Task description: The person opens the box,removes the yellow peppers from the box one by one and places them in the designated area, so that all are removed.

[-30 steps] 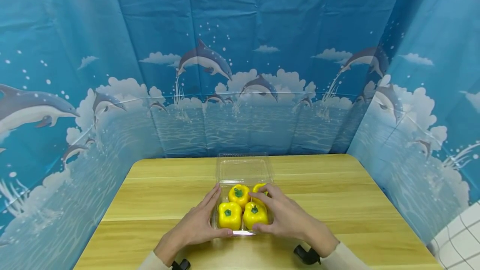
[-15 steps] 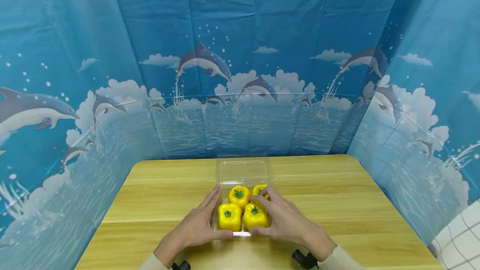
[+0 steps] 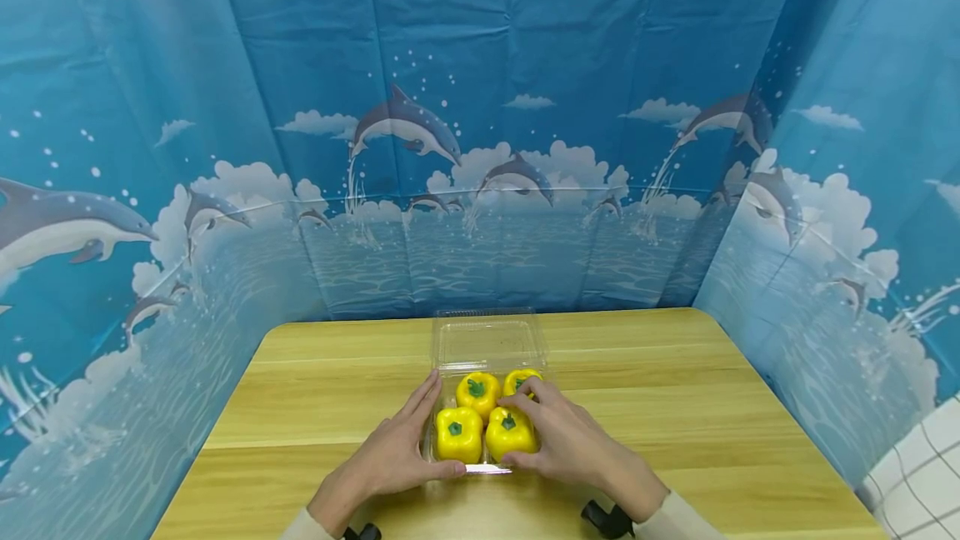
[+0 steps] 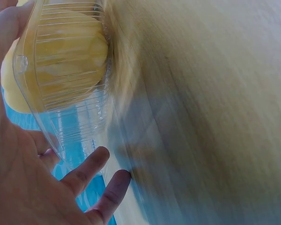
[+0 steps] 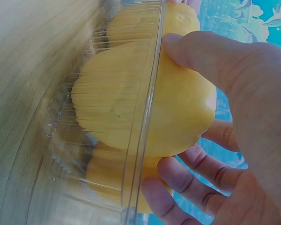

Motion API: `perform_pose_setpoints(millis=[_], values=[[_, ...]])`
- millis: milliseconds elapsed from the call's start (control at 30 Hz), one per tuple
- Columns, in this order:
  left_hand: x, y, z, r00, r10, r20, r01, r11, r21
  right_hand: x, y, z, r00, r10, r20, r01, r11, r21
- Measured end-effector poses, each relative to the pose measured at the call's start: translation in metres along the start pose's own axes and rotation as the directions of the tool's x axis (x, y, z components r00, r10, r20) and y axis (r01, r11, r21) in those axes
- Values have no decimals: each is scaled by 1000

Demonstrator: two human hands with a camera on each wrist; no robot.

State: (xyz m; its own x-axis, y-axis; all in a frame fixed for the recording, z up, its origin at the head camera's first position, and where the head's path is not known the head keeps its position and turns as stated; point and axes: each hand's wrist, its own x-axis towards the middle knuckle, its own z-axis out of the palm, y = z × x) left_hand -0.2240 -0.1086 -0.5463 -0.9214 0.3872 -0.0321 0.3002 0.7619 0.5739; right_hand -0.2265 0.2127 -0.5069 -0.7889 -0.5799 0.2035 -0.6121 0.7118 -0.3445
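A clear plastic clamshell container (image 3: 487,468) holds several yellow bell peppers with green stems, two in front and two behind. My right hand (image 3: 570,432) grips the front right bell pepper (image 3: 512,442), thumb on its near side and fingers behind it. In the right wrist view that pepper (image 5: 182,112) bulges above the container's rim. My left hand (image 3: 393,450) rests along the left side of the container, fingers straight and thumb by the front edge, beside the front left pepper (image 3: 459,444). Behind stand the back left pepper (image 3: 477,390) and the back right pepper (image 3: 519,377), partly hidden by my right fingers.
The container's hinged lid (image 3: 491,342) lies folded back, away from me, near the table's far edge. Under everything is a light wooden table (image 3: 322,390). Blue curtains (image 3: 480,257) printed with dolphins rise behind it and at both sides.
Both hands stay almost where they were around the container. My right hand has shifted very slightly toward me and left. The peppers keep their places.
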Motion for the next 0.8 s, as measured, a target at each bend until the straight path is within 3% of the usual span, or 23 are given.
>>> perform_pose_setpoints(millis=[800], values=[[0,-2,0,1000,-10,9,10,1000,5,1,1,-1,1000,7,-17,-7,1000,6]])
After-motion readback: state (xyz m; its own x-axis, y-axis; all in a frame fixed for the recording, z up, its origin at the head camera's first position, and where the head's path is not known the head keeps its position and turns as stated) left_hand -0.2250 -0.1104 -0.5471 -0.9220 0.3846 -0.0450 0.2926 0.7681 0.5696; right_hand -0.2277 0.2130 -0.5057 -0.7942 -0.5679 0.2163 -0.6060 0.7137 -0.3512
